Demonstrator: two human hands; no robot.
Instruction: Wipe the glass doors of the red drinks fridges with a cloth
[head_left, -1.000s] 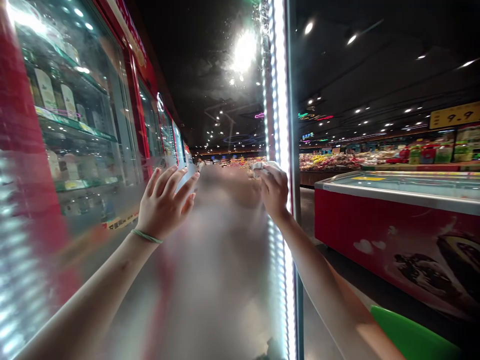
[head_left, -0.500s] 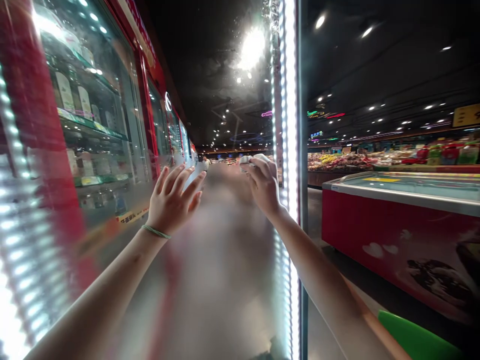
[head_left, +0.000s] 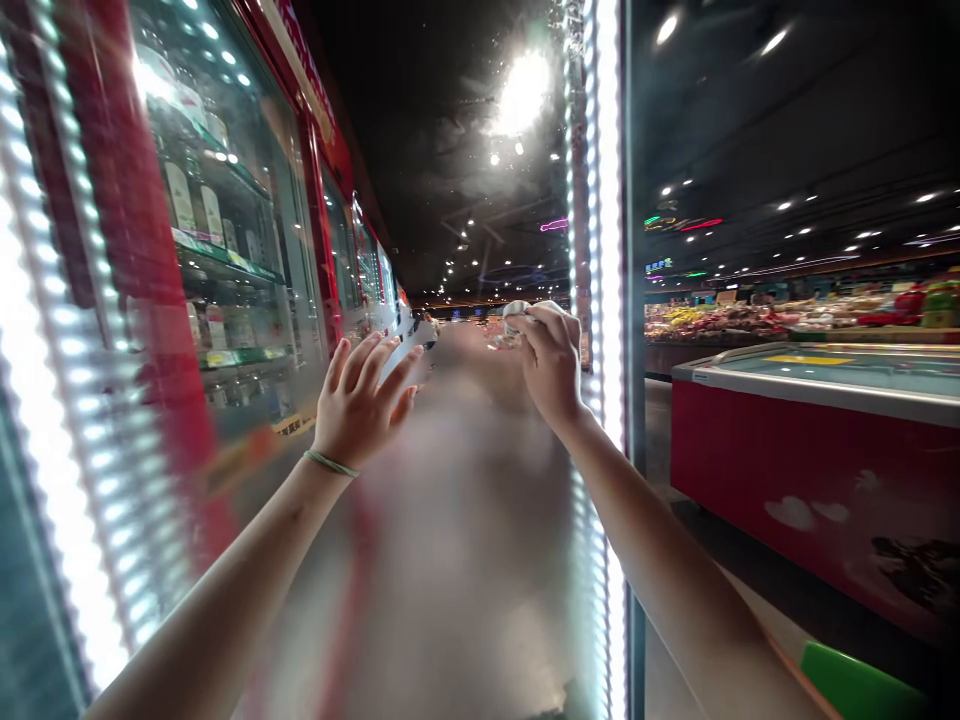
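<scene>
A fogged glass door fills the middle of the head view, edged on the right by a bright strip of lights. My left hand rests against the glass with its fingers spread, and a thin green band circles that wrist. My right hand is closed around a white, crumpled cloth near the lit edge. Only a small part of the cloth shows above the fingers; the rest is hidden. The lower glass is hazy, the upper part clearer, with a bright glare.
Red-framed drink coolers with bottles on shelves run along the left, seen through the glass. Right of the door stands a red chest freezer, with heaped goods behind it. A green object sits at the lower right.
The whole view has shifted, so the door, freezer and both hands appear farther right. Against the glass, both hands look nearly unmoved; the cloth stays in my right hand.
</scene>
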